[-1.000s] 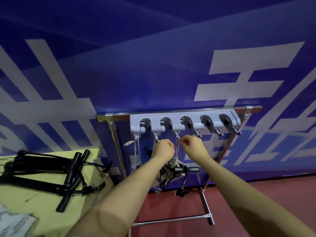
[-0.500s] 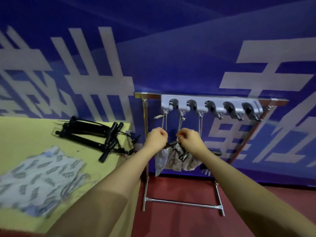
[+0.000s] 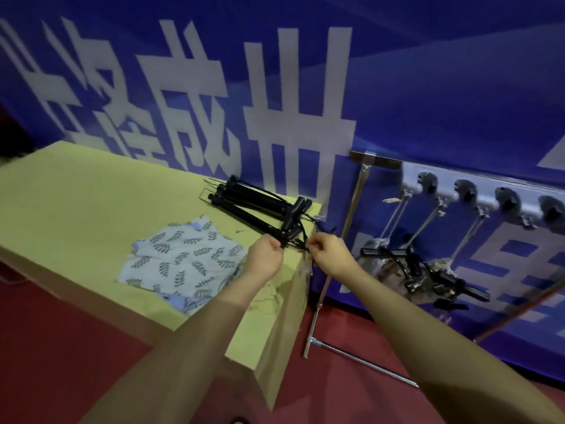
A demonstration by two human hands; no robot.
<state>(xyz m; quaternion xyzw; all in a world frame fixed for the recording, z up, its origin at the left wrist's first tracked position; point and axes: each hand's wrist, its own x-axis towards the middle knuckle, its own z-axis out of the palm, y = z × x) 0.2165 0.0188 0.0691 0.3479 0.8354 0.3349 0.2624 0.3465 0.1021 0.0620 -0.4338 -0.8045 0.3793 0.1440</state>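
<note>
My left hand point(image 3: 264, 255) and right hand point(image 3: 328, 255) are at the near right corner of the bench point(image 3: 76, 194), close together but not touching. Both grips are closed. Each one pinches a thin black cord point(image 3: 295, 244) between thumb and fingertips, and a short stretch of it runs from one hand to the other.

The cord is part of a bundle of black handles point(image 3: 256, 200). The bundle lies on the bench just beyond my hands and stretches away to the far left. The blur keeps me from telling which handle this cord joins.

Left of my left hand, a leaf-print cloth point(image 3: 183, 255) lies flat on the bench. Its near corner reaches almost to the front edge, and my left forearm crosses above its right side.

To the right of the bench, a metal rack point(image 3: 321, 298) stands on the red floor point(image 3: 336, 393) against the blue wall point(image 3: 428, 87). A grey holder point(image 3: 486, 197) with a row of round clamps runs along the rack's top bar. Strings hang from hooks under the holder and carry pale pouches point(image 3: 383, 266). More black handles hang tangled among the pouches, well apart from my hands.
</note>
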